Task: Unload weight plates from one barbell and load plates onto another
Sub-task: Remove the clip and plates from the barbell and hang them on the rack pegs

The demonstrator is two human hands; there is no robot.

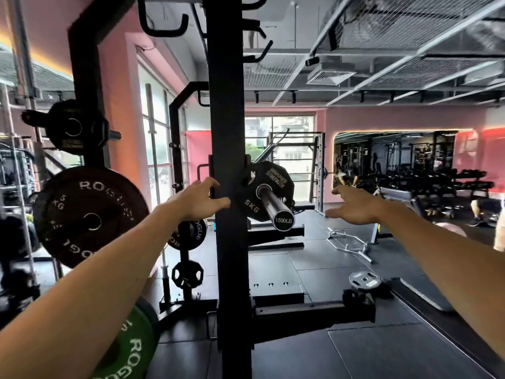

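Your left hand [198,199] and right hand [355,205] reach, fingers spread and empty, toward the small plate [266,187] not yet pulled off the bar [274,205]

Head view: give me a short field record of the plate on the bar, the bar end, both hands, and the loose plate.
plate on bar: 5KG plate, black, alone on the sleeve
bar end: barbell sleeve, cap reads 1500LB
rack: black upright left of the plate
left hand: open, at the upright
right hand: open, holds nothing, right of the sleeve
floor: grey plate lying flat
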